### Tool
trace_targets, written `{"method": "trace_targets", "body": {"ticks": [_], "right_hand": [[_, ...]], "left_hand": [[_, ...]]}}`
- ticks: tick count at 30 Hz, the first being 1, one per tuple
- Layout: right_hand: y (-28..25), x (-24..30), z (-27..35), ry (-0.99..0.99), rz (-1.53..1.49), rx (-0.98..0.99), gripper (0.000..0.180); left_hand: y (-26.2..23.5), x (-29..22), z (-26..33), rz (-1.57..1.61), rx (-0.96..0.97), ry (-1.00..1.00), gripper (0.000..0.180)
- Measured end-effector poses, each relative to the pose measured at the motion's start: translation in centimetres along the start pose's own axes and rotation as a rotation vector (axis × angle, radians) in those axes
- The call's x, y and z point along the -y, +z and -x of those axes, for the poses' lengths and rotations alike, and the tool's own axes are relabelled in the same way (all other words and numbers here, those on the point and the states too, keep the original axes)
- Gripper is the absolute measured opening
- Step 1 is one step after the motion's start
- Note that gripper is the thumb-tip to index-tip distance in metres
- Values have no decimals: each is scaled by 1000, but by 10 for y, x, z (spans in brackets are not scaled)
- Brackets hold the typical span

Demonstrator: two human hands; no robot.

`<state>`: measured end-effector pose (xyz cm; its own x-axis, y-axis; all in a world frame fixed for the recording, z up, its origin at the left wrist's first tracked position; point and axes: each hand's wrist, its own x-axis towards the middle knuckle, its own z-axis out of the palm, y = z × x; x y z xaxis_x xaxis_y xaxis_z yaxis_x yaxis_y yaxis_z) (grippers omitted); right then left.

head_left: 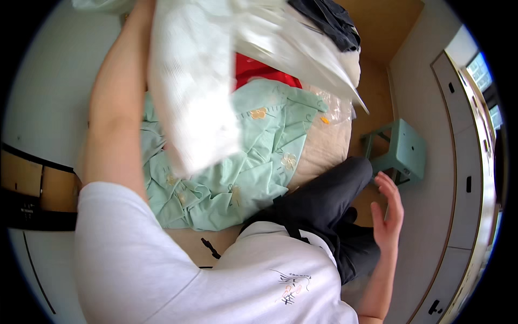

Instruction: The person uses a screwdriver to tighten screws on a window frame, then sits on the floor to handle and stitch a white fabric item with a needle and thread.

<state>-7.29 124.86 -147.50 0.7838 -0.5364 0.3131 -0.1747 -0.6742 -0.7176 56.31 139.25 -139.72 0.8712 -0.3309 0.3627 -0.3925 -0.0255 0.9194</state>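
My left arm (116, 108) reaches up past the top edge, and the hand at its end is out of sight. Beside that arm hangs a white cloth (199, 86), partly smeared by motion; whether my left hand grips it cannot be seen. Under it a pale green cloth with flower patterns (264, 140) lies crumpled on a beige bed surface (324, 148). My right hand (389, 210) is raised over by my right knee, thumb apart from the fingers, holding nothing. Part of a red cloth (259, 73) shows beneath the white one.
A green plastic stool (407, 151) stands on the floor to the right. Dark clothing (332, 24) lies at the far end of the bed, and clear plastic wrapping (335, 108) at its right edge. White cabinets (458, 162) line the right side.
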Motion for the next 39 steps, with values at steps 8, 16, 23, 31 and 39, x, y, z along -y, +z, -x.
{"method": "trace_targets", "body": {"ticks": [8, 16, 23, 31, 39], "right_hand": [[-8, -67, 179, 535, -181, -300, 36], [-9, -74, 145, 456, -252, -235, 30], [16, -60, 112, 235, -267, -130, 28], [1, -84, 148, 344, -327, -145, 26], [-12, -63, 84, 197, -509, -59, 33]], "left_hand": [[-1, 135, 314, -978, 122, 399, 69], [64, 125, 461, -947, 1022, 417, 74], [47, 162, 436, -805, 824, 675, 30], [7, 62, 256, -782, -169, -44, 41], [75, -231, 225, -4, 319, 437, 61]]}}
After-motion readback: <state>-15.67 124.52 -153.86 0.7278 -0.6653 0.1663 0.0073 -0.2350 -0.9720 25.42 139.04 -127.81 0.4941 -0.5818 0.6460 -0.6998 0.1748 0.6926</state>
